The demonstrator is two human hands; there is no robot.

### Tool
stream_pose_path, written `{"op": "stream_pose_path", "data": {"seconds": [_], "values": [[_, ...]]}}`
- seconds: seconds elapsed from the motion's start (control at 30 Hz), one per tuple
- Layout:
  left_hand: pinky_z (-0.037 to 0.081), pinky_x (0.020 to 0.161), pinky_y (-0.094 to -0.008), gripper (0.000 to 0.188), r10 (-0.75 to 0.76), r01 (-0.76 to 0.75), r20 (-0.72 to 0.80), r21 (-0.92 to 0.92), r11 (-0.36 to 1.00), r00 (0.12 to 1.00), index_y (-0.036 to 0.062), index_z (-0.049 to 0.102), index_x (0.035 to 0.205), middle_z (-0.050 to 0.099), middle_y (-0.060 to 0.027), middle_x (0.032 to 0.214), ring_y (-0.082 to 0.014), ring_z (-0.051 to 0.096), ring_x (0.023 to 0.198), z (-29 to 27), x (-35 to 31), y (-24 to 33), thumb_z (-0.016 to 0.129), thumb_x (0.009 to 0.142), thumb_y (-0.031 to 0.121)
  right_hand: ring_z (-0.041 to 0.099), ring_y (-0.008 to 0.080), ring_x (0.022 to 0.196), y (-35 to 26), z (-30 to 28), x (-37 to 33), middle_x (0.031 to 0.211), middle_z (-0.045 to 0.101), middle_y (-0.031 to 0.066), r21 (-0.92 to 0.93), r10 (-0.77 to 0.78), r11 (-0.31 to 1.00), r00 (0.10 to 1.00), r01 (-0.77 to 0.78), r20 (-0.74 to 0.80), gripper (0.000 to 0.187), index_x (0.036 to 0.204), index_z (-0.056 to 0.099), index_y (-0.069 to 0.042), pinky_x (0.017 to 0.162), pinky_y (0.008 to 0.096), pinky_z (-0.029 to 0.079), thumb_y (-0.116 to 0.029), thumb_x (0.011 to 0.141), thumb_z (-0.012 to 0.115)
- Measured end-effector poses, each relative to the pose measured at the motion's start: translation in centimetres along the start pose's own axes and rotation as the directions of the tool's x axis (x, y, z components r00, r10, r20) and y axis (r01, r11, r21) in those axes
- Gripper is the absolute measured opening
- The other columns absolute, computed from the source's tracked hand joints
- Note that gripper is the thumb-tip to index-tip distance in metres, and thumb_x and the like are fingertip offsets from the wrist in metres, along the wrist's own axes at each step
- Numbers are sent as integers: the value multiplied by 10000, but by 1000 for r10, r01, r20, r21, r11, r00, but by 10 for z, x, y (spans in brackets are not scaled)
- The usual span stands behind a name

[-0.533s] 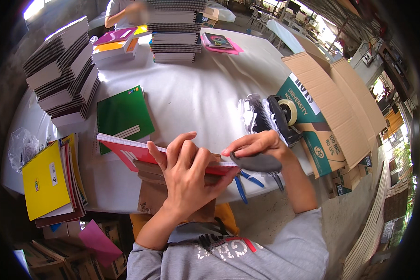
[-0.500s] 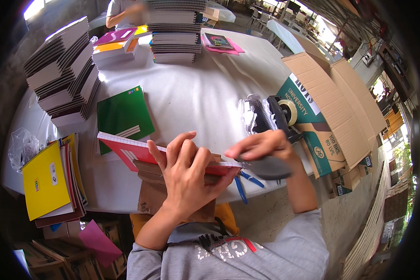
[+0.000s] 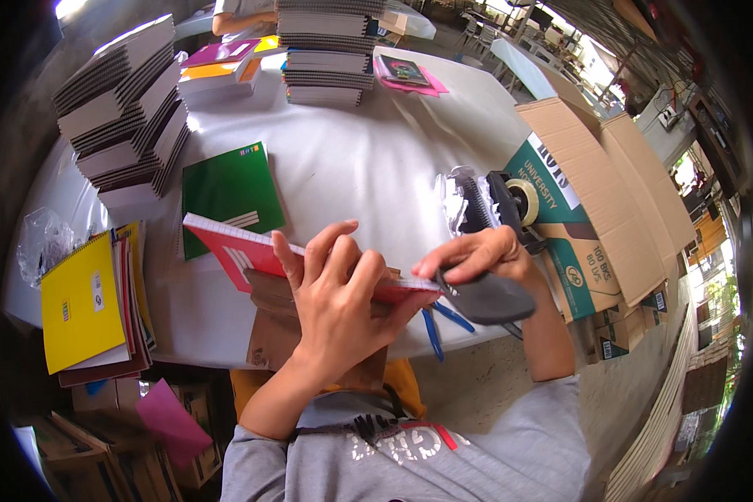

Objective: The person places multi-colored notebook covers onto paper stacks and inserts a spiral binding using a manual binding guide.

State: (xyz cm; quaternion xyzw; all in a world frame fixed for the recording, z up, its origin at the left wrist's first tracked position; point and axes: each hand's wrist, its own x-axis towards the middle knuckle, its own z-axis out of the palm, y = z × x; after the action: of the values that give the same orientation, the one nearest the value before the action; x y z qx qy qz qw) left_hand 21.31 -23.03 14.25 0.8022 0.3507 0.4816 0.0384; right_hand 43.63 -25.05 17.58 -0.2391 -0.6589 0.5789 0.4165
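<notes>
Over the near edge of the white surface (image 3: 351, 159), it's one red notebook (image 3: 263, 257), up on a slant between the person's left hand (image 3: 335, 293) and right hand (image 3: 487, 253)! The left has its fingers bent and fanned over the notebook's upper edge, thumb along the cover, pinching it; the right pinches one flat dark pad (image 3: 494, 301), rounded at its outer end, right beside the notebook's right-hand end. Count the rest: one green notebook (image 3: 233, 188) lying just beyond, one yellow notebook (image 3: 84, 301) topping a mixed pile at the left, two tall heaps of coil-bound notebooks, a left stack (image 3: 125, 125) and a back stack (image 3: 330, 50), plus one purple notebook (image 3: 220, 52) crowning a short pile between them. One tape dispenser (image 3: 514, 205), one open carton (image 3: 594, 192) over on the right, one pair of blue handles (image 3: 454, 317) poking out below the right hand. Back to the red one, and it's a bright cover, white stripes toward the left, pale squared pages showing along the top edge, sloping down from upper left to lower right! One brown cardboard piece (image 3: 269, 341) shows below it; whether they touch, I cannot tell.
</notes>
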Motion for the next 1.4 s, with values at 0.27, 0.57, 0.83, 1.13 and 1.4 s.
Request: {"op": "stream_pose_path", "data": {"seconds": [0.27,0.57,0.83,1.13,1.4], "values": [[-56,1065,-579,416,-9,10,-20,11,1000,1000,91,536,679,513,-90,858,-259,472,1116,-1,-5,3,745,645,449,556,453,1043,7,6,4,1063,578,324,200,-176,966,983,162,51,180,986,680,-5,919,537,433,-69,837,603],[10,1075,-541,476,50,-48,-36,43,998,998,70,547,683,514,-123,898,-305,454,1146,5,-7,-4,783,589,473,586,391,1028,5,-12,13,1072,586,309,115,-112,989,978,92,178,229,973,685,9,911,442,463,-161,835,619],[-42,1074,-565,488,82,-83,-93,-8,997,992,80,529,663,527,-100,839,-263,498,1099,11,-8,-12,734,648,523,607,262,1005,8,4,21,1059,631,216,-70,-328,936,926,346,185,404,956,677,51,908,307,448,94,637,433],[3,1083,-533,603,-2,-17,-109,-168,986,994,82,553,923,565,-111,913,-249,511,1078,16,-4,-17,799,552,488,610,250,1019,18,-23,22,1071,629,201,-577,97,814,995,-72,13,460,998,677,9,884,296,467,128,613,454],[18,1088,-520,789,76,-88,-109,-112,990,991,84,475,1152,578,-90,1013,-239,501,1106,23,-5,-27,850,519,368,622,254,976,24,-12,20,1057,636,211,-544,68,825,982,-153,-174,274,930,693,28,898,348,461,52,704,540]]}}
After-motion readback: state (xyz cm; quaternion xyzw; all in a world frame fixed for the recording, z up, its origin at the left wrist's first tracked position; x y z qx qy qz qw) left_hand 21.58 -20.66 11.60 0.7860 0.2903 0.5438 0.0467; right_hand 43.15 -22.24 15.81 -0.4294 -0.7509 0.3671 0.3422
